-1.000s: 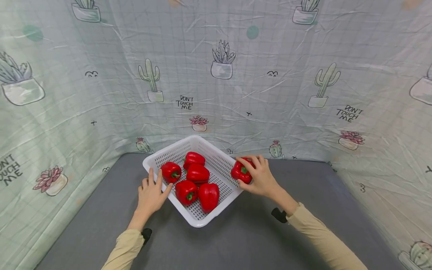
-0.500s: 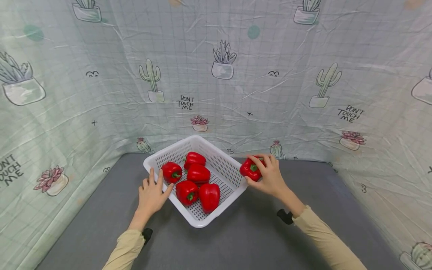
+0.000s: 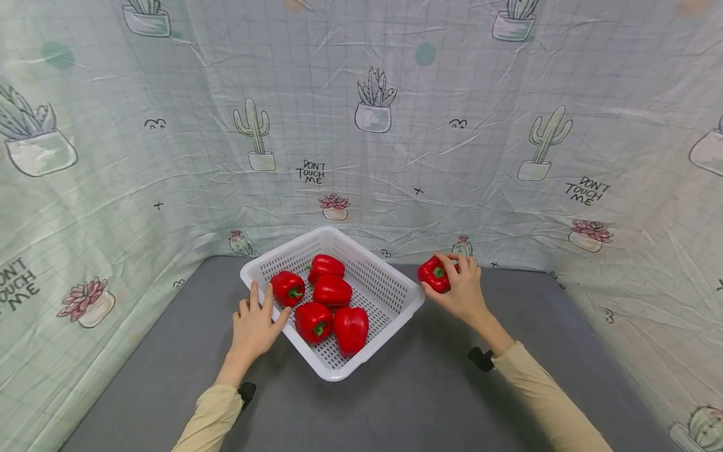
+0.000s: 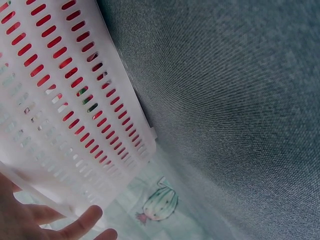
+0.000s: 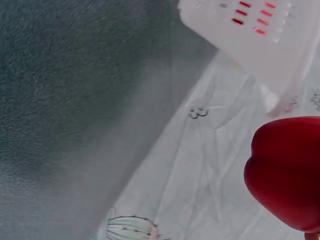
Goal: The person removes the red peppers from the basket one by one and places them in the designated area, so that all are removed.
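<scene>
A white perforated plastic basket [image 3: 395, 279] stands on the grey table, turned cornerwise, with several red bell peppers [image 3: 332, 290] inside. My left hand [image 3: 251, 328] rests at the basket's left rim, fingers spread and nearly straight; in the left wrist view its fingers [image 4: 80, 225] lie along the rim. Beyond the basket's right corner, my right hand [image 3: 464, 292] grips a red bell pepper [image 3: 432, 274] between thumb and fingers, its green stem showing. The right wrist view shows this same bell pepper [image 5: 290, 172] off the table, close to the basket's outer wall [image 5: 235, 37].
A grey table [image 3: 361, 414] lies under both arms. Behind it and at both sides hangs a pale curtain [image 3: 361, 157] printed with cacti and lettering, meeting the table's back edge close behind the basket.
My right hand has carried the bell pepper rightward, from over the basket's right rim to outside it. The left hand and the basket stay where they were.
</scene>
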The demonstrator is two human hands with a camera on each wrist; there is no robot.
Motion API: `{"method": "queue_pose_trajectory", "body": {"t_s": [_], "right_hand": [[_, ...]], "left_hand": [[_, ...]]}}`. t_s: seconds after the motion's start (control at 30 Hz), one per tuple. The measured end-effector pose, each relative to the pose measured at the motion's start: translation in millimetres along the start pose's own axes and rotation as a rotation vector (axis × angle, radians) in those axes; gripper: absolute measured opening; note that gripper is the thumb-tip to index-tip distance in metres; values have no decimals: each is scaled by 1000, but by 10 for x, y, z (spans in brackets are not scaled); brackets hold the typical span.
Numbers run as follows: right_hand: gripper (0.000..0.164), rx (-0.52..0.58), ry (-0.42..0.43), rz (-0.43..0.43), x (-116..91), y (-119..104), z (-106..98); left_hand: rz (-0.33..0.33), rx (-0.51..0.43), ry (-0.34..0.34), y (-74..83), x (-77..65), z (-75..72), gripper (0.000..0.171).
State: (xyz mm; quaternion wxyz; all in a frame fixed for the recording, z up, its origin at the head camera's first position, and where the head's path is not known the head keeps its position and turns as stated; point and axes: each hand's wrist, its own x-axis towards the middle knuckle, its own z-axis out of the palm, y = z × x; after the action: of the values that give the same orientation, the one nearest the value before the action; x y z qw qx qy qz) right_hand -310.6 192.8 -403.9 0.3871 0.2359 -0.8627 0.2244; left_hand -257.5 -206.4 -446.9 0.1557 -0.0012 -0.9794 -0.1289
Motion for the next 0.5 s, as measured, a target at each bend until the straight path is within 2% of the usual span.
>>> {"method": "queue_pose_trajectory", "body": {"t_s": [0.5], "right_hand": [[61,-98,-19,176,12,247,309]], "left_hand": [[-10,-11,0,-1,-4,-1,74]]}}
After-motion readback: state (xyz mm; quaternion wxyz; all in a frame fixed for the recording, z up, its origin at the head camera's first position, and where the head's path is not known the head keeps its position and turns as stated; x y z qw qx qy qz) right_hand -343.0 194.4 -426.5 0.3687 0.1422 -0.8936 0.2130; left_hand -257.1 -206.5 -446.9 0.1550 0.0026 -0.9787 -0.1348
